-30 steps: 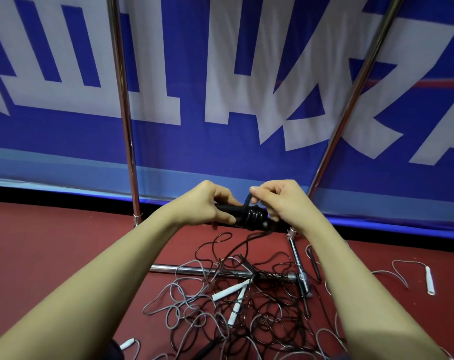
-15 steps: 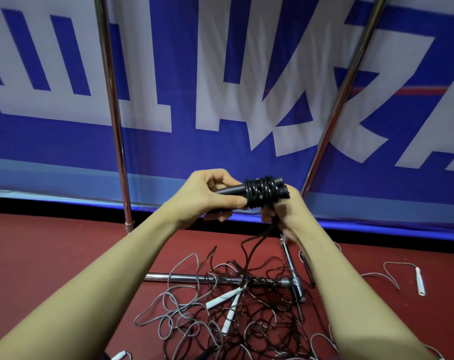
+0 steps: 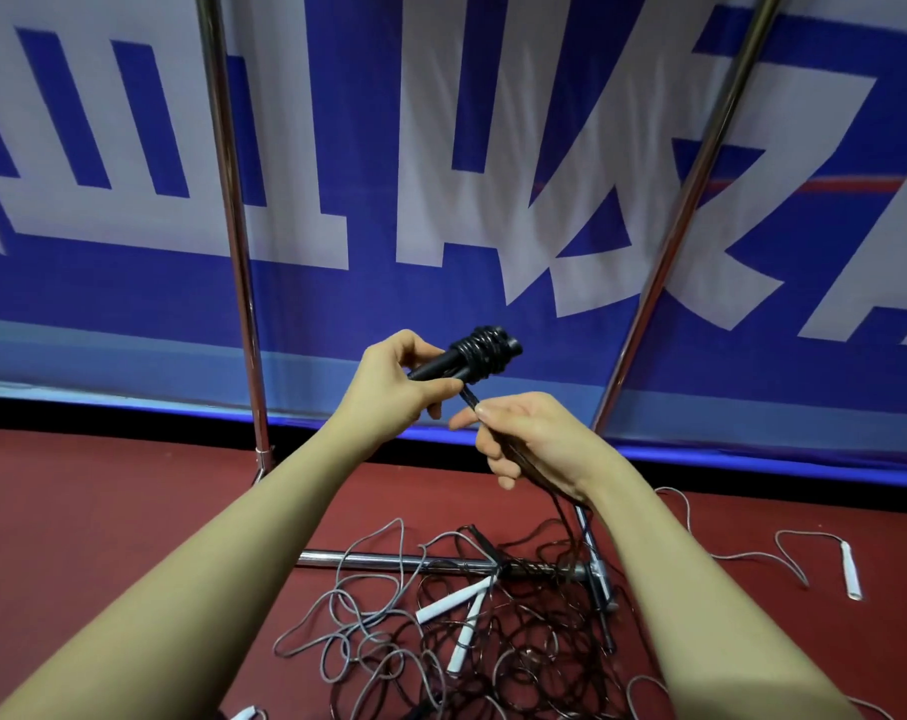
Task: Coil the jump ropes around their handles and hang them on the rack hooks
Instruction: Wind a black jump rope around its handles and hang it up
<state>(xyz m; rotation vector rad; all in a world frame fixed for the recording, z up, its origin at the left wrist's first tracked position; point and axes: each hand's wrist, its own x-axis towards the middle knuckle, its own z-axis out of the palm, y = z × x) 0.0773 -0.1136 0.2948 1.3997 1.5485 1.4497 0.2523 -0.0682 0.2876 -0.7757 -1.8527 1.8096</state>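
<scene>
Red floor (image 3: 103, 511) under blue banner (image 3: 337, 304); left hand (image 3: 389, 387) grips black handles (image 3: 441, 362), right hand (image 3: 534, 439) pinches black rope (image 3: 471, 397).

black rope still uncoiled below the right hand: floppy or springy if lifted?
Probably floppy: the black rope hangs limp from the right hand to the floor. Likely some spring: its slack lies in loose loops. It may snag, since it is tangled with the grey rope across the rack's base bar.
</scene>
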